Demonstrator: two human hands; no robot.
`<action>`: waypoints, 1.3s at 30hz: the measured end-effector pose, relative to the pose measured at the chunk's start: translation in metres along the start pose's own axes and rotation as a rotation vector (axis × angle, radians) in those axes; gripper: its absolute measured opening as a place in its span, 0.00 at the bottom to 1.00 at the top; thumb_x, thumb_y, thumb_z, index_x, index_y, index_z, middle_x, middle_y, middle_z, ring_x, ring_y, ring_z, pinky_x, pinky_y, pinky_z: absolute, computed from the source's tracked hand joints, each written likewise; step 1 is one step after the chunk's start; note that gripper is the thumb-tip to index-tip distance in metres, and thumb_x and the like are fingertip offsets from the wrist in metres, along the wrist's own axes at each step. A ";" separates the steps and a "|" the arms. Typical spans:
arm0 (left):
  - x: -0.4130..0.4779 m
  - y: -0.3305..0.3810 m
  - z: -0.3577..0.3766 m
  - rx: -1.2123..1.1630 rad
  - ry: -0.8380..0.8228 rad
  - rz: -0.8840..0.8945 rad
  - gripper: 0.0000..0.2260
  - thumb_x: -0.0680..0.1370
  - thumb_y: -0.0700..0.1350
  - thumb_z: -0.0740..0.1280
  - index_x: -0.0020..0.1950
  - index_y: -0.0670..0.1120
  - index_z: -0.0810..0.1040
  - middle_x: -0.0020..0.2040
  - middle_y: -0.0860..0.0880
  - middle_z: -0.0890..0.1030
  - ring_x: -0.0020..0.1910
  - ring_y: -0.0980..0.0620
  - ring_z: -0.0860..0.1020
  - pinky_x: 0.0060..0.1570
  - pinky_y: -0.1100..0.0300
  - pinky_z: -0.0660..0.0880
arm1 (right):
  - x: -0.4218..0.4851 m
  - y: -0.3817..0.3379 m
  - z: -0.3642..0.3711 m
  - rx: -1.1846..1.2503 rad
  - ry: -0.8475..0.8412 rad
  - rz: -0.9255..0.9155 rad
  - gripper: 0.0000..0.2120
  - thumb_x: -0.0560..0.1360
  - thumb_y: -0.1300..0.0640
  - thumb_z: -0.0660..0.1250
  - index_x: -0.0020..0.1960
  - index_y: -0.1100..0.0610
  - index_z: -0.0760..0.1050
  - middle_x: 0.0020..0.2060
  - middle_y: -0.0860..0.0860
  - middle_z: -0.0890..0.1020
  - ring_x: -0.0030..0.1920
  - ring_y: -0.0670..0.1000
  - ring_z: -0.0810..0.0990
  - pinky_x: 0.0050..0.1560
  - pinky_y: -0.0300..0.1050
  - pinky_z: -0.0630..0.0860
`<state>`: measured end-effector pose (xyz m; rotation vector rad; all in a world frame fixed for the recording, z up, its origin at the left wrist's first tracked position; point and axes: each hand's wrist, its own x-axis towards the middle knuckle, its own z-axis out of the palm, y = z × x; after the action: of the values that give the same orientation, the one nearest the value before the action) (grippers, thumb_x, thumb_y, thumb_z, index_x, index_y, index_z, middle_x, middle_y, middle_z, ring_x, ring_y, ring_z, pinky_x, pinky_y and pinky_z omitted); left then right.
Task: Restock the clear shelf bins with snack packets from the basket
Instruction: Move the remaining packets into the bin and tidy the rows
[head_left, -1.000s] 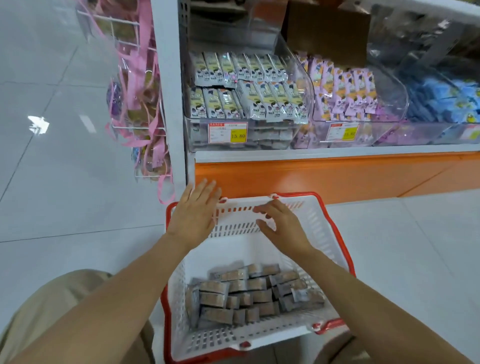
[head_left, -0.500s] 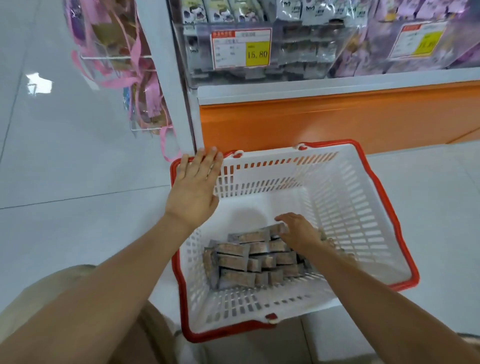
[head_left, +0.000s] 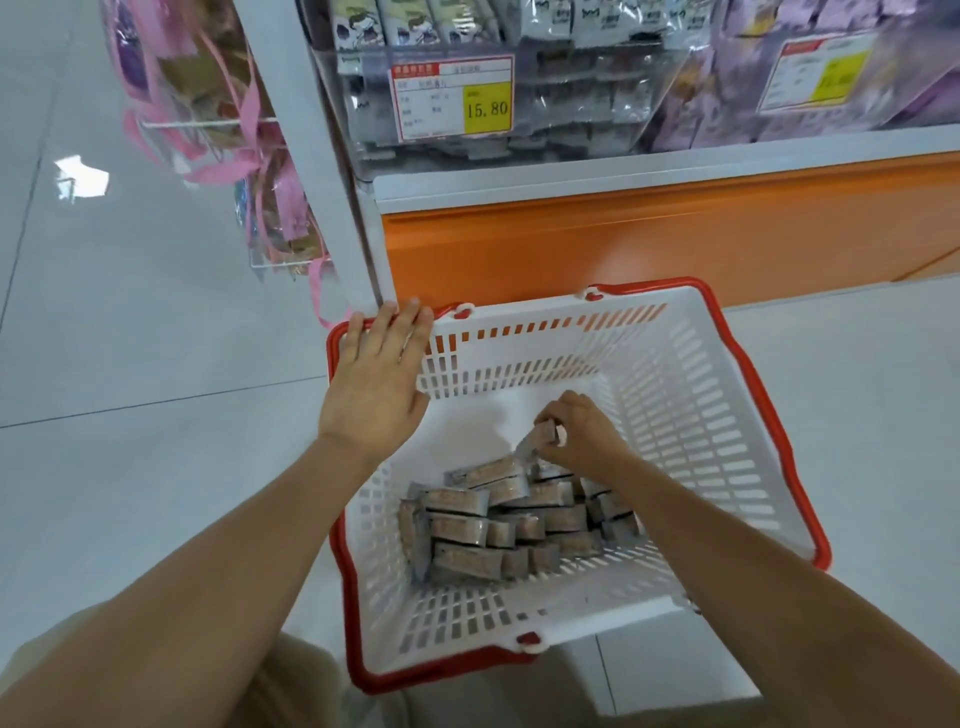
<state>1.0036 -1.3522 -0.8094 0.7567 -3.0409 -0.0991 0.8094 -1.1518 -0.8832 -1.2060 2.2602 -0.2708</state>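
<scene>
A white basket with a red rim (head_left: 717, 415) stands on the floor in front of the shelf. Several grey-brown snack packets (head_left: 498, 525) lie heaped in its bottom. My left hand (head_left: 376, 379) rests flat on the basket's far left corner, fingers straight over the rim. My right hand (head_left: 582, 436) is down inside the basket and pinches one snack packet (head_left: 535, 441), lifting its end off the heap. Above, a clear shelf bin (head_left: 519, 93) holds grey packets behind a 15.80 price tag.
A second clear bin (head_left: 810, 78) with purple packets sits to the right on the white shelf edge over an orange base panel (head_left: 649, 244). Pink-ribboned bags (head_left: 218, 119) hang on a wire rack at the left. The floor is pale tile.
My right hand has closed on one packet and raised its end from the heap. My left hand shifted a little along the rim. The view tipped slightly lower.
</scene>
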 end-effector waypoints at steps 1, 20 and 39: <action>0.001 0.002 -0.001 -0.011 0.002 -0.014 0.35 0.77 0.47 0.63 0.80 0.44 0.52 0.80 0.44 0.55 0.79 0.43 0.52 0.77 0.41 0.47 | 0.003 -0.001 -0.006 0.017 0.030 -0.018 0.16 0.71 0.53 0.73 0.56 0.56 0.78 0.50 0.49 0.72 0.54 0.51 0.71 0.50 0.41 0.68; 0.037 0.080 -0.055 -0.941 -0.133 -0.100 0.11 0.83 0.46 0.60 0.64 0.50 0.76 0.56 0.49 0.78 0.56 0.47 0.74 0.54 0.55 0.71 | -0.012 -0.062 -0.119 0.826 0.372 -0.213 0.16 0.73 0.46 0.73 0.56 0.51 0.74 0.40 0.59 0.79 0.41 0.58 0.79 0.44 0.56 0.77; 0.028 0.071 -0.135 -0.957 0.380 -0.152 0.10 0.83 0.43 0.59 0.60 0.46 0.78 0.55 0.51 0.79 0.53 0.52 0.78 0.54 0.59 0.75 | -0.047 -0.122 -0.156 0.756 0.581 -0.491 0.14 0.74 0.61 0.72 0.58 0.56 0.73 0.45 0.52 0.80 0.41 0.48 0.77 0.42 0.42 0.76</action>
<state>0.9487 -1.3112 -0.6705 0.7586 -2.1610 -1.1418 0.8278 -1.1960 -0.6855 -1.3118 1.9019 -1.6706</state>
